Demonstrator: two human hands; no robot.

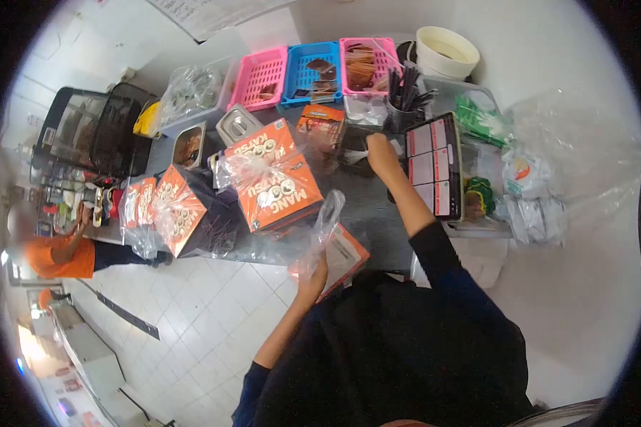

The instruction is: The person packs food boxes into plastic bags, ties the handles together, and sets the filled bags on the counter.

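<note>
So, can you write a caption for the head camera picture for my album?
Left hand gripping a clear plastic bag, right hand at a dark container, near bagged orange boxes.

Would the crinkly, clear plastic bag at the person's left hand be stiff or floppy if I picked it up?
The clear plastic bag would probably be floppy, because it bunches into loose folds by the left hand. Its film looks thin, so the bag alone is likely light. Its shiny surface might be slippery.
</note>
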